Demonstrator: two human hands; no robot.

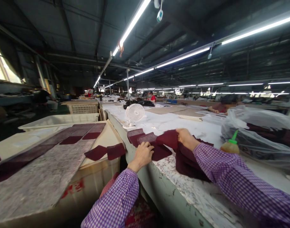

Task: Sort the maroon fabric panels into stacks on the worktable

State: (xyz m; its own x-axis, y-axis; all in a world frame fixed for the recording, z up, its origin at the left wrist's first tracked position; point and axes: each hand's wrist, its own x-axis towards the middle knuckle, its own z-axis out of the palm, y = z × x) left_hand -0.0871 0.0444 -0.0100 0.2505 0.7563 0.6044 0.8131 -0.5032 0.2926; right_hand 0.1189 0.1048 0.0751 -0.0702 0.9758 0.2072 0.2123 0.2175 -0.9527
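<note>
My right hand [186, 139] is closed on the edge of a maroon fabric piece [168, 139], pinching it between thumb and fingers and lifting it off the table. Under that hand and forearm lies a pile of dark maroon fabric [189, 163]. My left hand [142, 154] rests palm down at the table edge, its bent fingers lying on maroon pieces. Beside its fingertips is a piece with a greyish, lighter face [146, 137]. Another maroon piece [161, 152] lies flat just right of it. My left thumb is partly hidden.
A small white fan [135, 113] stands on the long table. Right of my arm are a green-tipped bottle [231, 144] and a clear plastic bag [256, 152]. At left, a board [40, 167] with rows of maroon pieces lies across a bin [97, 180]. Co-workers sit farther off.
</note>
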